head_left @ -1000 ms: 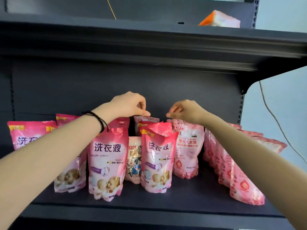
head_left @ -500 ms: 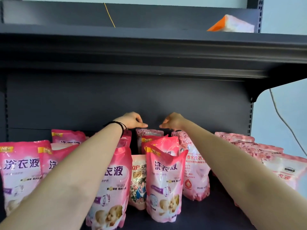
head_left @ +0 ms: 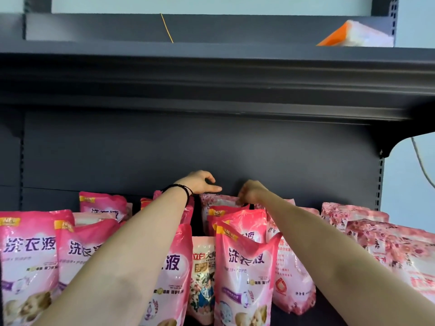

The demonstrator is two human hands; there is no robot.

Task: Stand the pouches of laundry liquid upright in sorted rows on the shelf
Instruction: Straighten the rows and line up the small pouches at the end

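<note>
1. Dark grey shelving is filling the view, and the shelf [head_left: 117, 149] is carrying pink pouches in rough rows.
2. Nearest, a bright pink pouch [head_left: 244, 267] is standing upright in the front row, with a floral pouch [head_left: 203, 267] sitting just behind it in the gap to its left.
3. Both forearms are reaching over this front row towards the back.
4. Against the back wall, the rear pouch [head_left: 219, 200] is standing with only its top edge showing. The right hand [head_left: 250, 192] is pinching that edge at its right end with curled fingers. The left hand [head_left: 200, 183] is hovering at the left end, fingers curled and thumb stretched along the edge; I cannot tell whether it is actually gripping.
5. Judging the step as straightening this pouch, both corners are needing an even lift so the base settles flat, while the forearms are needing to stay clear of the front row.
6. Farthest, an orange-and-white pack [head_left: 353, 34] is lying on the upper shelf.
</note>
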